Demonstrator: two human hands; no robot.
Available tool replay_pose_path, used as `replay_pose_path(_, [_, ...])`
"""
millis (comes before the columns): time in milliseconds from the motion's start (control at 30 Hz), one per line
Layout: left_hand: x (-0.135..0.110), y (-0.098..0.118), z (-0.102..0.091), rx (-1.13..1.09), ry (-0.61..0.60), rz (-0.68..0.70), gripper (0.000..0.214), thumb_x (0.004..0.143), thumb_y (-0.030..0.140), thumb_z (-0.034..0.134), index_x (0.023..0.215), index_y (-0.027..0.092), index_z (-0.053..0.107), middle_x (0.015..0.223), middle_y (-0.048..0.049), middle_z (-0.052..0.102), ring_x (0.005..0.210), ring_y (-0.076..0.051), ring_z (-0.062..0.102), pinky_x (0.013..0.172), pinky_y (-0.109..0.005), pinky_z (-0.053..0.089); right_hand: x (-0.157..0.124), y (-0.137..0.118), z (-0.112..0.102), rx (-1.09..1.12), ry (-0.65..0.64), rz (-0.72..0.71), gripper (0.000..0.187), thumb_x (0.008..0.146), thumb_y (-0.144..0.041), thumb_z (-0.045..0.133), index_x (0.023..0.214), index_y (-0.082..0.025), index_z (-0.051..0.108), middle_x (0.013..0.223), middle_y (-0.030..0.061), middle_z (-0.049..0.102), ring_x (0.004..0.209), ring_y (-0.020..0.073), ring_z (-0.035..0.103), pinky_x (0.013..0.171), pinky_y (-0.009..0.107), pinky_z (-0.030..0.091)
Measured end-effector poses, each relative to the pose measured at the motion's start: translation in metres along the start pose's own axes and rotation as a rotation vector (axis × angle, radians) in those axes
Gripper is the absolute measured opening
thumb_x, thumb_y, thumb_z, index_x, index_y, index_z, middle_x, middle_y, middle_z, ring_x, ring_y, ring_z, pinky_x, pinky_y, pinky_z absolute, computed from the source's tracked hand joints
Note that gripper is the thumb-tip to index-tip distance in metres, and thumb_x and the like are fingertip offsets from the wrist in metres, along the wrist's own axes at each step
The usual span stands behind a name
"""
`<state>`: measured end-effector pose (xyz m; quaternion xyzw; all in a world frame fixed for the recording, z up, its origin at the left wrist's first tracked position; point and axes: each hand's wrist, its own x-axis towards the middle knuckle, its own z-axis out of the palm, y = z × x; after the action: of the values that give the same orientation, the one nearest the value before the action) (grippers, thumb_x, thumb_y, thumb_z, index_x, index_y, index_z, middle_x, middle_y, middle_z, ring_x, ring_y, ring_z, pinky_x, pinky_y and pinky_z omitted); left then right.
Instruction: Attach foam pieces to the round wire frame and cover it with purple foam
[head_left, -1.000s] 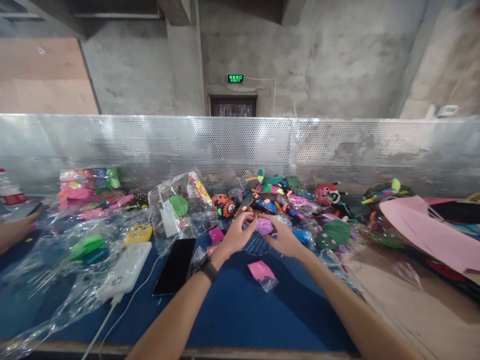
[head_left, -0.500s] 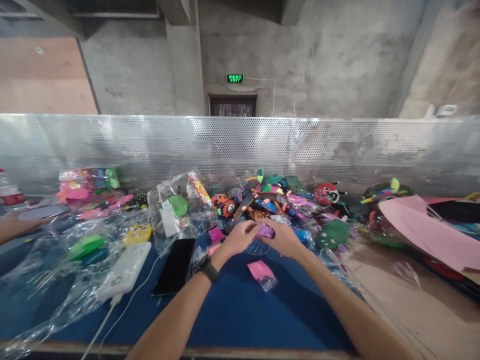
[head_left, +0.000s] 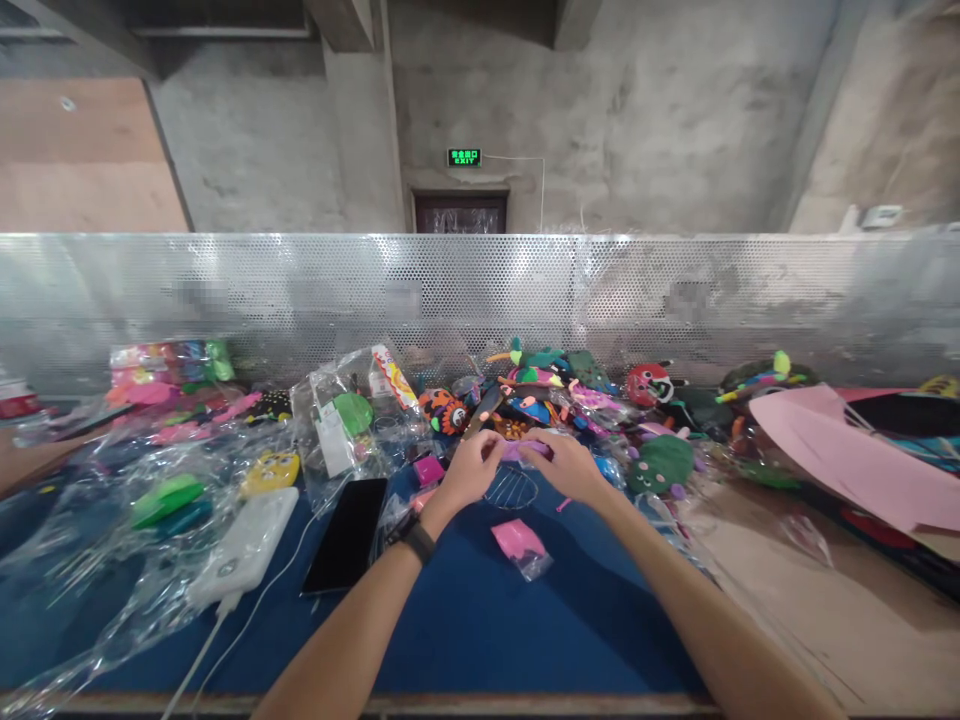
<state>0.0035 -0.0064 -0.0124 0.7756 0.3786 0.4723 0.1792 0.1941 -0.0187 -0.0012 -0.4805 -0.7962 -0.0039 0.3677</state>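
Facing a perforated metal screen (head_left: 480, 290), we clamp left hand (head_left: 469, 470) and right hand (head_left: 570, 468) on a purple piece (head_left: 527, 450) over the blue bench (head_left: 465, 620) beneath it, tighter than before.

Purple piece (head_left: 519, 450) between left hand (head_left: 469, 470) and right hand (head_left: 571, 468), over blue mat (head_left: 480, 620)

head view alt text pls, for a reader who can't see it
A person's left hand and right hand pinch a small purple piece between them over a blue mat. A black phone, a white power bank and a bagged pink piece lie nearby. Colourful toys are heaped against a perforated metal screen behind.
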Motion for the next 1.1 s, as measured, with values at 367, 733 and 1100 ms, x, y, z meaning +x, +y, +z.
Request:
replay_pose_path(367, [-0.001, 0.009, -0.005, -0.019, 0.026, 0.044, 0.028, 0.09, 0.04, 0.042, 0.095, 0.019, 0.059, 0.095, -0.0045, 0.063, 0.086, -0.017, 0.057, 0.074, -0.026, 0.044, -0.004, 0.032, -0.008, -0.192, -0.024, 0.227, 0.04, 0.086, -0.057, 0.043, 0.105, -0.029, 0.064, 0.084, 0.0055, 0.07, 0.078, 0.0245, 0.063, 0.062, 0.028, 0.039])
replay_pose_path(733, [0.0, 0.01, -0.003, -0.062, 0.017, 0.105, 0.024, 0.086, 0.039, 0.051, 0.096, 0.022, 0.066, 0.113, -0.0077, 0.057, 0.114, -0.022, 0.049, 0.098, -0.036, 0.039, -0.006, 0.001, 0.01, 0.072, -0.084, -0.041, 0.034, 0.088, -0.033, 0.048, 0.12, -0.023, 0.054, 0.095, 0.0049, 0.067, 0.068, 0.0157, 0.06, 0.063, 0.026, 0.042])
replay_pose_path(1100, [-0.002, 0.007, -0.001, -0.157, -0.056, -0.076, 0.047, 0.076, 0.048, 0.062, 0.113, 0.02, 0.059, 0.111, -0.0068, 0.062, 0.101, -0.022, 0.058, 0.091, -0.034, 0.044, -0.009, -0.014, 0.005, 0.123, -0.092, -0.097, 0.05, 0.078, -0.023, 0.057, 0.127, -0.028, 0.047, 0.104, 0.0031, 0.064, 0.068, 0.0137, 0.058, 0.066, 0.028, 0.044])
